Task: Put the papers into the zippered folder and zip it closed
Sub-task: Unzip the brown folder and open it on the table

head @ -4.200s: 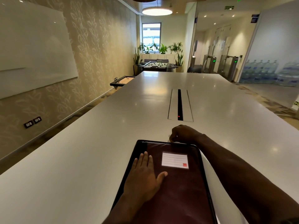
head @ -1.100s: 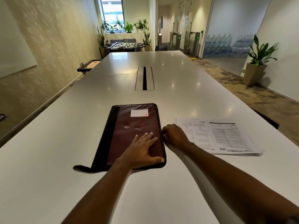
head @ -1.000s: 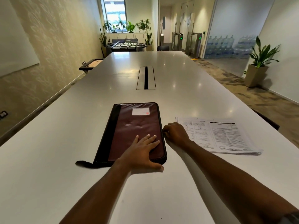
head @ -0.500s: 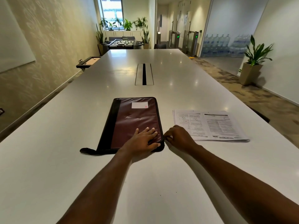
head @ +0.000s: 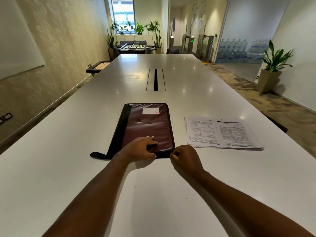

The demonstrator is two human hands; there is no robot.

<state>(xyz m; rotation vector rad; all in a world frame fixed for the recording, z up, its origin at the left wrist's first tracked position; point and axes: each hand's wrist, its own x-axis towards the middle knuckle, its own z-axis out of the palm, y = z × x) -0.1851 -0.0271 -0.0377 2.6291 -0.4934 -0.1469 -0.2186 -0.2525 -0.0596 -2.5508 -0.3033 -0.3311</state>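
A maroon zippered folder (head: 147,124) with a black spine and a white label lies flat on the white table (head: 68,151), its black strap trailing at the near left. My left hand (head: 140,149) presses on its near edge, fingers on the cover and thumb over the edge. My right hand (head: 183,158) is at the folder's near right corner, fingers pinched on the small zipper pull. A stack of printed papers (head: 220,133) lies on the table to the right of the folder, apart from it.
A cable slot (head: 155,79) runs along the table's middle, beyond the folder. A potted plant (head: 271,71) stands on the floor at the right. A small side table (head: 98,65) sits by the left wall.
My right hand has travelled along the folder's right side from its far end to the near right corner, pinching the zipper pull. My left hand slid toward the near edge.
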